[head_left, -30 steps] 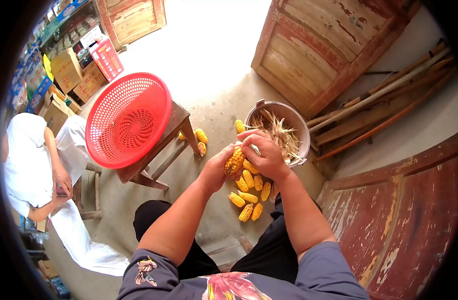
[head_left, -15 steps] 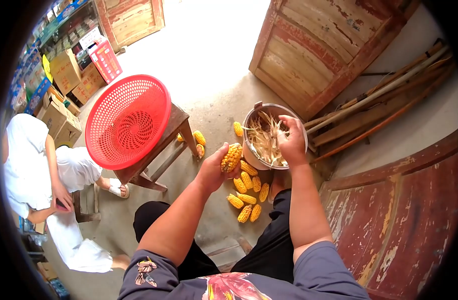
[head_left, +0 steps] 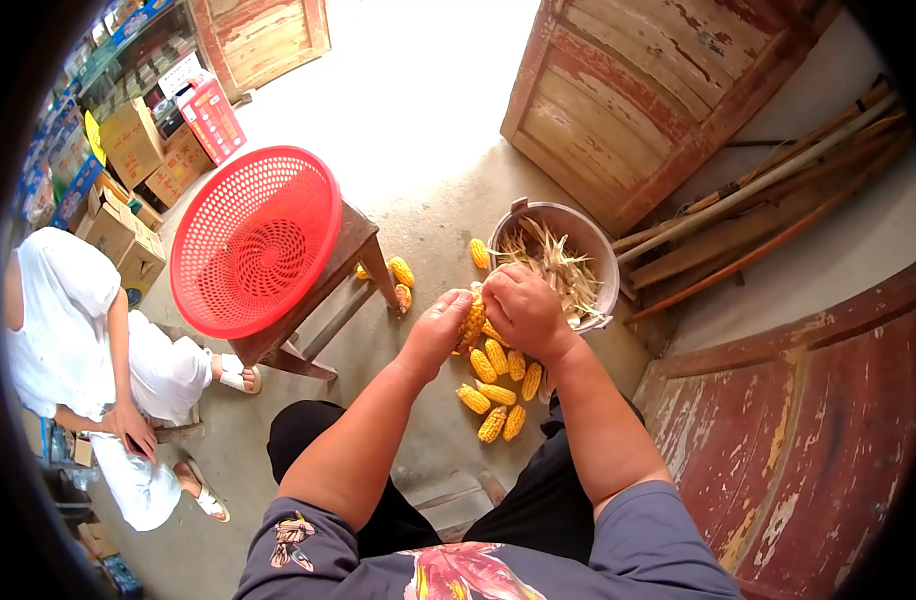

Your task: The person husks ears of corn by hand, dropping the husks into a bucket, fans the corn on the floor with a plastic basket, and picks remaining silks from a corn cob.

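Note:
My left hand (head_left: pixel 435 335) is wrapped around a yellow corn cob (head_left: pixel 472 324), held in front of me above the floor. My right hand (head_left: pixel 527 308) is closed in a fist against the upper end of that cob; its fingertips are hidden, so what they pinch cannot be made out. Just beyond the right hand stands a bucket (head_left: pixel 606 250) with dry corn husks (head_left: pixel 570 268) heaped inside. Below both hands, several bare yellow corn cobs (head_left: pixel 497 392) lie on the floor between my legs. One more cob (head_left: pixel 479 253) rests left of the bucket.
A red plastic basket (head_left: pixel 193 290) leans on a wooden stool (head_left: pixel 363 240), with a few cobs (head_left: pixel 402 271) beside the stool. At left sits a person in white (head_left: pixel 73 330). Wooden poles (head_left: pixel 778 185) and door panels (head_left: pixel 643 100) stand at right; cardboard boxes (head_left: pixel 128 140) are at upper left.
My right hand has come from over the bucket leftward to the cob and closed at its upper end. The seated person's arm and legs have shifted.

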Demonstrator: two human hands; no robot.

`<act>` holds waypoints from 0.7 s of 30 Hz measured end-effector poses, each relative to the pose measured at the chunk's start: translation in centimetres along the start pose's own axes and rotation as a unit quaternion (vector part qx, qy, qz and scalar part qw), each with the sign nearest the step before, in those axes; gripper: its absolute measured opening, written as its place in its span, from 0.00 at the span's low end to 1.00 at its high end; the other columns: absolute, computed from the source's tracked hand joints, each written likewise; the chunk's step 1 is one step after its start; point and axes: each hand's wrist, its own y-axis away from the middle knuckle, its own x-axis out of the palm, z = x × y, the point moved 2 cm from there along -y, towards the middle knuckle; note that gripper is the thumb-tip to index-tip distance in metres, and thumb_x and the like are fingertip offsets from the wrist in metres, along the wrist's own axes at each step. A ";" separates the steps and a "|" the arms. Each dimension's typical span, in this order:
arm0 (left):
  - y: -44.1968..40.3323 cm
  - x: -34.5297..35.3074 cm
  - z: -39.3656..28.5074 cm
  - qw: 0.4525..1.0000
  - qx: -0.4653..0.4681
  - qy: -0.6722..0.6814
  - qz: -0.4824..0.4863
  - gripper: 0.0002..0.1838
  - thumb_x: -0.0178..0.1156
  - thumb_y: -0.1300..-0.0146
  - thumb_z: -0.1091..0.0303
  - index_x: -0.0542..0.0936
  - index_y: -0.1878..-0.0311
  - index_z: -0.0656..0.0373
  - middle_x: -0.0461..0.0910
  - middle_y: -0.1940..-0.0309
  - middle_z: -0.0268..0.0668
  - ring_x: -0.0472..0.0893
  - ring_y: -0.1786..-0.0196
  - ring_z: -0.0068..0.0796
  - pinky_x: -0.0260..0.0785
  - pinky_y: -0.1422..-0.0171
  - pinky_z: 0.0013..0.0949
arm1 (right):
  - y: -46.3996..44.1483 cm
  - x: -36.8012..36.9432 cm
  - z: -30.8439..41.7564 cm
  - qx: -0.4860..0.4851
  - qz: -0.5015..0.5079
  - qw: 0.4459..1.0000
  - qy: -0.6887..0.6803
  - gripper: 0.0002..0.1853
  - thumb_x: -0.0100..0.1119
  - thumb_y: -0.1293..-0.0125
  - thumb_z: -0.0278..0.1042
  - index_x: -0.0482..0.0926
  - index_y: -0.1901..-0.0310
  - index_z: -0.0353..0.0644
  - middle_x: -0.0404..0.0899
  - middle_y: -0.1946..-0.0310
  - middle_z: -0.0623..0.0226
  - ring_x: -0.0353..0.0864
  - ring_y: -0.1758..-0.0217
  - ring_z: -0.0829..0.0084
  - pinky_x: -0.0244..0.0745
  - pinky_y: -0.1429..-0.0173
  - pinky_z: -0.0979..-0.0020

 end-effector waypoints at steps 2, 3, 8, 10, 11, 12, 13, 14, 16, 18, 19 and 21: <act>0.0 0.0 0.1 1.000 -0.008 0.027 0.013 0.15 0.47 0.25 0.55 0.74 0.47 0.55 0.76 0.65 0.30 0.76 0.68 0.20 0.70 0.69 0.25 | 0.3 0.3 -0.3 0.021 0.002 1.000 0.014 0.03 0.60 0.40 0.28 0.77 0.66 0.40 0.80 0.67 0.59 0.80 0.63 0.57 0.75 0.57 0.62; 0.1 0.0 0.1 0.998 -0.016 0.055 0.025 0.15 0.47 0.25 0.55 0.75 0.47 0.55 0.77 0.64 0.31 0.77 0.68 0.20 0.70 0.68 0.25 | 0.6 0.4 -1.0 0.078 -0.044 0.996 -0.021 0.04 0.59 0.39 0.29 0.76 0.67 0.39 0.80 0.68 0.60 0.80 0.64 0.59 0.75 0.58 0.62; 0.3 0.3 -0.3 0.997 -0.029 0.073 -0.016 0.17 0.46 0.25 0.55 0.75 0.45 0.55 0.77 0.62 0.31 0.77 0.66 0.22 0.72 0.65 0.26 | 2.1 0.1 -5.7 0.298 -0.083 0.932 -0.188 0.08 0.54 0.31 0.33 0.75 0.66 0.37 0.78 0.68 0.64 0.78 0.66 0.75 0.74 0.60 0.70; 0.5 -0.3 -0.3 0.998 0.004 0.040 -0.055 0.17 0.53 0.29 0.60 0.74 0.44 0.59 0.77 0.57 0.37 0.80 0.61 0.32 0.75 0.60 0.32 | 2.8 1.2 -6.7 0.300 -0.083 0.921 -0.233 0.08 0.54 0.29 0.33 0.75 0.58 0.37 0.78 0.65 0.67 0.78 0.65 0.78 0.74 0.59 0.74; -0.6 -1.2 1.2 0.991 0.092 -0.084 -0.049 0.18 0.51 0.28 0.57 0.73 0.44 0.60 0.77 0.55 0.38 0.79 0.58 0.29 0.74 0.56 0.31 | 2.8 2.5 -6.8 0.294 -0.102 0.891 -0.330 0.09 0.54 0.28 0.33 0.75 0.52 0.37 0.78 0.62 0.68 0.78 0.64 0.78 0.74 0.58 0.76; -1.5 -2.1 2.6 0.955 0.182 -0.223 -0.068 0.19 0.48 0.26 0.55 0.72 0.44 0.60 0.77 0.53 0.38 0.79 0.56 0.27 0.73 0.53 0.30 | 1.9 2.2 -4.6 0.318 -0.045 0.854 -0.409 0.13 0.54 0.27 0.35 0.72 0.46 0.38 0.78 0.59 0.68 0.78 0.63 0.79 0.74 0.57 0.77; -2.4 -3.0 4.0 0.897 0.264 -0.338 -0.108 0.21 0.46 0.24 0.52 0.71 0.43 0.61 0.76 0.51 0.39 0.78 0.53 0.25 0.72 0.50 0.29 | 1.3 1.7 -2.3 0.340 0.014 0.809 -0.479 0.18 0.55 0.27 0.36 0.69 0.40 0.38 0.77 0.57 0.69 0.78 0.62 0.79 0.74 0.57 0.78; -1.0 -1.6 1.4 0.987 0.045 -0.111 -0.108 0.20 0.45 0.24 0.52 0.71 0.46 0.61 0.77 0.55 0.38 0.78 0.56 0.24 0.72 0.52 0.28 | 1.8 2.8 -2.0 0.302 0.059 0.813 -0.495 0.23 0.58 0.28 0.39 0.66 0.36 0.41 0.76 0.52 0.70 0.78 0.61 0.81 0.72 0.59 0.80; -0.7 -1.5 0.9 0.988 0.053 -0.067 -0.128 0.19 0.46 0.24 0.50 0.70 0.48 0.58 0.76 0.60 0.36 0.77 0.64 0.22 0.72 0.66 0.27 | 1.2 3.9 -0.2 0.303 0.112 0.819 -0.474 0.22 0.57 0.28 0.36 0.67 0.37 0.40 0.77 0.56 0.71 0.76 0.62 0.84 0.70 0.61 0.81; -0.5 -0.9 0.5 0.992 0.022 -0.051 -0.111 0.20 0.47 0.25 0.49 0.69 0.48 0.57 0.75 0.61 0.36 0.77 0.66 0.22 0.72 0.70 0.27 | 1.6 4.5 -0.1 0.306 0.112 0.823 -0.465 0.20 0.56 0.27 0.35 0.67 0.38 0.38 0.78 0.55 0.68 0.77 0.58 0.81 0.72 0.56 0.79; -0.8 -1.1 1.1 0.993 0.020 -0.043 -0.104 0.20 0.47 0.25 0.48 0.68 0.48 0.57 0.75 0.62 0.36 0.77 0.66 0.22 0.72 0.70 0.27 | 1.8 5.1 -0.6 0.313 0.105 0.818 -0.471 0.20 0.57 0.27 0.35 0.66 0.39 0.37 0.78 0.53 0.64 0.79 0.54 0.78 0.75 0.50 0.76; -0.4 -1.2 0.0 0.998 -0.005 -0.016 -0.057 0.22 0.48 0.26 0.46 0.66 0.45 0.56 0.75 0.63 0.36 0.79 0.63 0.25 0.75 0.60 0.29 | 1.6 5.6 -1.5 0.354 0.064 0.756 -0.547 0.19 0.55 0.28 0.32 0.66 0.39 0.39 0.78 0.48 0.60 0.80 0.48 0.72 0.75 0.41 0.74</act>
